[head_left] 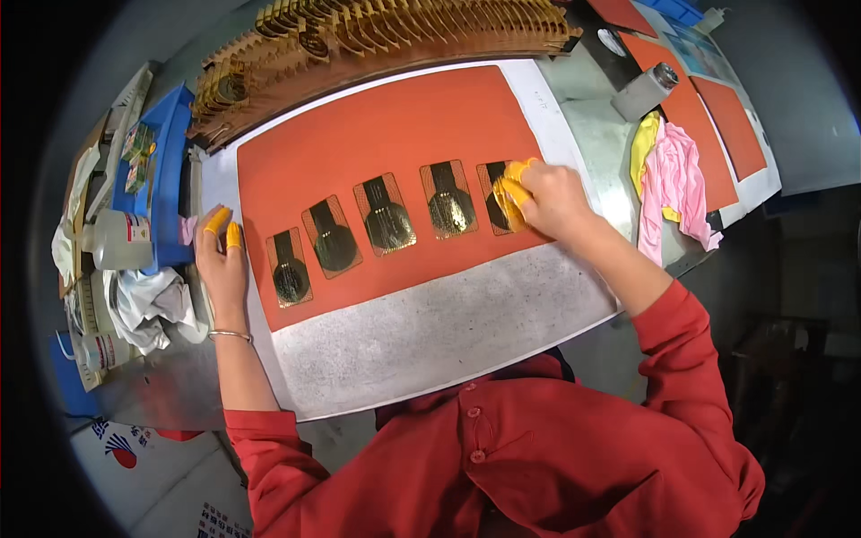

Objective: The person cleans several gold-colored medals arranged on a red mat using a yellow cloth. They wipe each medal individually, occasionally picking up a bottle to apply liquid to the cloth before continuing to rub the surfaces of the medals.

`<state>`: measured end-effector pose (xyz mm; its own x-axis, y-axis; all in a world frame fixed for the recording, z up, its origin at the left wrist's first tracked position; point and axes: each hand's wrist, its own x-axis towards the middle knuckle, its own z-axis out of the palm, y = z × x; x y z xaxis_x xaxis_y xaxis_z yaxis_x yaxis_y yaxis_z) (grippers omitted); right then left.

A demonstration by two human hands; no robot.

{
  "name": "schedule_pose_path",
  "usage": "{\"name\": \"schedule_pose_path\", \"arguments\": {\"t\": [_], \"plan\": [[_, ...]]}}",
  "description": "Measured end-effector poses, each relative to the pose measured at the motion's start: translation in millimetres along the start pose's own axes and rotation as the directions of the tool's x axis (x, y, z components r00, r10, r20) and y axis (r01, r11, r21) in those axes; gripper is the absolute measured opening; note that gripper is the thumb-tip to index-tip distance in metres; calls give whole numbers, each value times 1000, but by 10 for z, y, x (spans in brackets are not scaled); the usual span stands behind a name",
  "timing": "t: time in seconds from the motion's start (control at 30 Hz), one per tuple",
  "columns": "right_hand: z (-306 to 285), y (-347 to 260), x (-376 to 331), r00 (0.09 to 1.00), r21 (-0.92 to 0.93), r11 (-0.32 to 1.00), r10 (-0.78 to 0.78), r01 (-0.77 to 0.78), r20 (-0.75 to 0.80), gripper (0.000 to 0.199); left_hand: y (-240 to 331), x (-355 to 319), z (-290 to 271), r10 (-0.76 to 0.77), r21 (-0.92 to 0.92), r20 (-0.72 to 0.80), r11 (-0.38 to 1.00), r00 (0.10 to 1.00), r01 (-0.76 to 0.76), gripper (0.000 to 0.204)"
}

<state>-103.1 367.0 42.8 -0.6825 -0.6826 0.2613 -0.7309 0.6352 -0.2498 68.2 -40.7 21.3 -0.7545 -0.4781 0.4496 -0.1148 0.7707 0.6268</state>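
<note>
1. Orange mat [386,125]: five flat dark-and-gold pieces [390,220] lie on it in a row.
2. Right hand [554,202]: above the mat's right part, yellow-covered fingertips closed on a thin amber piece [508,213], partly covering the rightmost piece.
3. Left hand [221,273]: open, beside the mat's left edge.
4. Pink cloth [674,184]: right of the mat.

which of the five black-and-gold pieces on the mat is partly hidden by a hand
The rightmost piece: the right hand covers part of it, while the other four lie uncovered on the orange mat.
</note>
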Motion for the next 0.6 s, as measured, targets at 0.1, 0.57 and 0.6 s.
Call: {"name": "schedule_pose_path", "arguments": {"t": [0.1,0.57,0.6], "plan": [[23,36,11,997,63,998,-5,0,78,9,-35,-20,-41,-5,10,-2,1000,1000,6,24],[53,19,179,999,-7,1000,-30,30,14,10,8,-14,-36,-7,42,43,999,999,5,27],[79,45,245,1000,-26,1000,-9,9,-3,10,11,-29,-22,-26,9,34,1000,999,26,26]]}}
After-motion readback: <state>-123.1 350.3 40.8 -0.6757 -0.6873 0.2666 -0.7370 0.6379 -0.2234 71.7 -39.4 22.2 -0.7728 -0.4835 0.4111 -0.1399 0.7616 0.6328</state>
